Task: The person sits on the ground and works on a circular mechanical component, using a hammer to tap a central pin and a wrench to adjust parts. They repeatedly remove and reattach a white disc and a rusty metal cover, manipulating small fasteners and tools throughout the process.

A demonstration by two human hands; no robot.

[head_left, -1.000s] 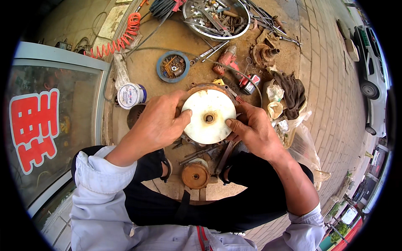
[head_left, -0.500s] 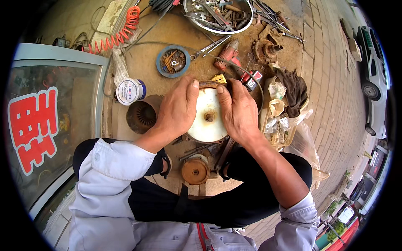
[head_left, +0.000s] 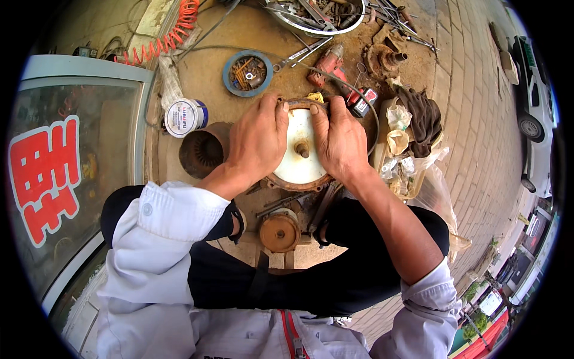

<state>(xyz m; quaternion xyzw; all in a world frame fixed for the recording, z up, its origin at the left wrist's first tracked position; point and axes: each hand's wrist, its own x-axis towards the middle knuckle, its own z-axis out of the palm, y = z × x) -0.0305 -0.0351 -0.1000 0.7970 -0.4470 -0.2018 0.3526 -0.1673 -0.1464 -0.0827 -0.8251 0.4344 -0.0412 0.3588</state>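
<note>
Between my hands is a round metal housing (head_left: 296,167) with a pale, whitish face, a rusty rim and a short rusty shaft stub (head_left: 302,149) at its centre. My left hand (head_left: 260,137) is wrapped round its left side, thumb along the top of the rim. My right hand (head_left: 339,139) grips the right side, its thumb pressed on the face near the upper edge. Most of the fingers are hidden behind the housing. Below it, between my feet, a round rusty brown part (head_left: 279,233) lies on a pale piece. A hollow rusty cylinder with inner ribs (head_left: 203,152) stands left of my left hand.
Beyond my hands lie a blue dish of screws (head_left: 247,73), a red cordless power tool (head_left: 332,69), wrenches (head_left: 305,54) and a metal bowl of tools (head_left: 317,27). A white tub (head_left: 182,118) stands left; a tray with dark cloth (head_left: 418,122) sits right. A glass door (head_left: 84,173) borders the left.
The housing has tilted in my hands, so its rusty lower rim now shows below the pale face. Both hands still hold its sides. The whole view has shifted slightly.
</note>
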